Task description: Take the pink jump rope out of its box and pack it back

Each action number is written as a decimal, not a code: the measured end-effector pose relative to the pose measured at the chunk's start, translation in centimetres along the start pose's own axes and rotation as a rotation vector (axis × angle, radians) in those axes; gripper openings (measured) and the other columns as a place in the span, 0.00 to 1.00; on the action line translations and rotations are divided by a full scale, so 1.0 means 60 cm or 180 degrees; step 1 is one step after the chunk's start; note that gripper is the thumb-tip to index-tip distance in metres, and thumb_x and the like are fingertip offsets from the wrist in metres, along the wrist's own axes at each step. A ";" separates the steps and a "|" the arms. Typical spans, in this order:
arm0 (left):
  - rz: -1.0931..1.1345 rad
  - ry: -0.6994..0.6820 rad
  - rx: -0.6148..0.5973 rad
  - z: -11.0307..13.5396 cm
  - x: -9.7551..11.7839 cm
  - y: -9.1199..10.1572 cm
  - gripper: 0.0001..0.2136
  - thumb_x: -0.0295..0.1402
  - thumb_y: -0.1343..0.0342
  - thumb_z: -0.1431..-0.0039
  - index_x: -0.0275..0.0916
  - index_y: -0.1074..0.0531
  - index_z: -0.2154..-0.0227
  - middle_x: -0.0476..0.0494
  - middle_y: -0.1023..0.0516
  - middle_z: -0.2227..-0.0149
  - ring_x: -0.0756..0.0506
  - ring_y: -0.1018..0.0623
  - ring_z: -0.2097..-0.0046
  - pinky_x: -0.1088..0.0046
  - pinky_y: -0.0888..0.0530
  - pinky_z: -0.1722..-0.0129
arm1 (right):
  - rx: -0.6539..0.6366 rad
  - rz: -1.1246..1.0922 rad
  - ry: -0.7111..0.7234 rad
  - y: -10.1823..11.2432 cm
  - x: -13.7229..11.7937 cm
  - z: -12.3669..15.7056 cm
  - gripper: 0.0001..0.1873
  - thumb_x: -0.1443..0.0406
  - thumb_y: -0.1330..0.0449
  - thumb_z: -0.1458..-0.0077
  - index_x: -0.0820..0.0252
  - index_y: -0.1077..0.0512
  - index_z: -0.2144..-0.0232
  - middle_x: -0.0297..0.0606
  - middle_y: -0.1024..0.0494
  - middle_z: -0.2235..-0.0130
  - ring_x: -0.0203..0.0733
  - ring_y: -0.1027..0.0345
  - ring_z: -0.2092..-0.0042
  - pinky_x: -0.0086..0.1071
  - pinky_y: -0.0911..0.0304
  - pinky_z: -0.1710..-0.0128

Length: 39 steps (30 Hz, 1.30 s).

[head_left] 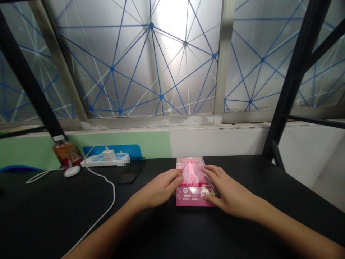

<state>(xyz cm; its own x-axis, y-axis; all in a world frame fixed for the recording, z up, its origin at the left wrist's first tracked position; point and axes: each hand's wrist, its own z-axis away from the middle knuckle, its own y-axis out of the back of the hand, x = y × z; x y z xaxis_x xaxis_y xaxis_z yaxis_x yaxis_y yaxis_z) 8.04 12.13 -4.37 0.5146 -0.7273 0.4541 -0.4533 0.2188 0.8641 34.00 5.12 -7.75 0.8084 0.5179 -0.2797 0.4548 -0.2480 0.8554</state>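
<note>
A pink printed box [195, 202] lies on the black table, with white lettering and a cartoon animal on its front part. A bundle of pale pink cords [192, 174] shows in the middle of its top; I cannot tell what they belong to. My left hand [163, 186] is at the box's left side, its fingers close together and curled against the edge. On the opposite side, my right hand [231, 194] has its fingers along the right edge and its thumb over the front corner. Between them, both hands hold the box.
At the left stand a drink bottle [67, 153] and a white power strip [94, 160] with a charger [109, 155] plugged in. A white cable [113, 196] crosses the table near my left arm. A dark phone-like object [128, 177] and white oval object [72, 171] lie nearby.
</note>
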 end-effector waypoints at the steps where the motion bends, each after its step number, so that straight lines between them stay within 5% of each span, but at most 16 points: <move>1: -0.0057 -0.0028 -0.0050 0.002 0.002 0.000 0.16 0.43 0.53 0.33 0.41 0.30 0.50 0.41 0.28 0.45 0.41 0.28 0.46 0.65 0.32 0.46 | -0.0034 0.0041 -0.0084 -0.006 0.006 0.000 0.34 0.59 0.40 0.43 0.62 0.43 0.38 0.51 0.41 0.37 0.53 0.47 0.37 0.47 0.46 0.38; 5: -0.0316 -0.0127 -0.0126 0.006 -0.002 -0.007 0.28 0.42 0.36 0.47 0.41 0.34 0.45 0.40 0.30 0.42 0.38 0.29 0.45 0.64 0.32 0.45 | -0.0015 0.0097 -0.0238 -0.015 0.018 -0.001 0.30 0.57 0.45 0.39 0.62 0.42 0.38 0.51 0.40 0.38 0.53 0.46 0.38 0.47 0.46 0.38; 10: -0.0494 -0.0240 0.0023 0.001 -0.014 -0.018 0.14 0.37 0.50 0.34 0.42 0.31 0.47 0.42 0.27 0.46 0.41 0.28 0.45 0.64 0.34 0.43 | 0.0073 0.0187 -0.0201 -0.004 0.022 -0.003 0.25 0.57 0.43 0.40 0.61 0.36 0.43 0.49 0.33 0.44 0.51 0.36 0.45 0.43 0.40 0.44; 14: -0.0694 -0.0283 0.0133 0.003 -0.007 -0.012 0.13 0.35 0.49 0.36 0.42 0.29 0.51 0.40 0.31 0.43 0.41 0.27 0.48 0.66 0.32 0.47 | -0.0227 0.0088 -0.0359 -0.001 0.027 -0.003 0.18 0.60 0.42 0.41 0.58 0.31 0.50 0.42 0.24 0.61 0.46 0.29 0.62 0.36 0.34 0.63; 18: -0.0604 0.0006 -0.0150 0.009 0.002 0.001 0.14 0.33 0.51 0.37 0.42 0.29 0.50 0.46 0.23 0.63 0.46 0.24 0.65 0.72 0.30 0.64 | -0.0341 -0.0487 -0.0509 -0.002 0.027 -0.004 0.15 0.64 0.43 0.40 0.59 0.31 0.51 0.36 0.23 0.69 0.41 0.29 0.69 0.31 0.38 0.70; 24: -0.0301 0.0107 -0.0346 0.007 -0.007 0.000 0.17 0.29 0.51 0.40 0.41 0.31 0.48 0.50 0.23 0.73 0.48 0.26 0.72 0.76 0.35 0.72 | -0.0635 -0.1062 -0.0385 0.004 0.030 -0.008 0.17 0.67 0.44 0.40 0.60 0.33 0.48 0.35 0.22 0.69 0.40 0.28 0.68 0.31 0.36 0.68; 28: -0.0515 0.0150 -0.0200 0.003 -0.007 -0.009 0.15 0.31 0.50 0.39 0.42 0.29 0.51 0.48 0.23 0.71 0.47 0.25 0.71 0.76 0.35 0.71 | -0.0351 -0.0242 -0.0427 -0.001 0.034 -0.008 0.15 0.64 0.41 0.41 0.58 0.31 0.51 0.37 0.24 0.67 0.43 0.29 0.67 0.34 0.35 0.67; 34: -0.0517 0.0084 -0.0205 0.000 -0.006 -0.012 0.14 0.32 0.50 0.38 0.43 0.30 0.51 0.48 0.22 0.71 0.46 0.24 0.70 0.76 0.35 0.71 | 0.0019 0.0369 0.0322 -0.004 0.021 -0.007 0.12 0.70 0.45 0.41 0.59 0.31 0.54 0.47 0.30 0.50 0.49 0.33 0.52 0.41 0.33 0.55; 39: -0.0480 0.0063 -0.0220 -0.003 -0.007 -0.012 0.14 0.31 0.50 0.38 0.43 0.30 0.50 0.49 0.23 0.71 0.47 0.25 0.70 0.76 0.35 0.71 | -0.0191 0.0411 0.0814 -0.012 0.017 -0.005 0.10 0.73 0.46 0.42 0.60 0.28 0.61 0.47 0.32 0.46 0.51 0.38 0.44 0.47 0.36 0.48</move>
<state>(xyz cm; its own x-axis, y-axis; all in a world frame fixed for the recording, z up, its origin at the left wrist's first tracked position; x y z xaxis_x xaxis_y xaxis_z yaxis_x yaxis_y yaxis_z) 8.31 12.40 -5.14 0.5874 -0.7425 0.3218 -0.3191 0.1529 0.9353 34.36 6.08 -8.49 0.7343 0.6766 -0.0545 0.3253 -0.2803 0.9031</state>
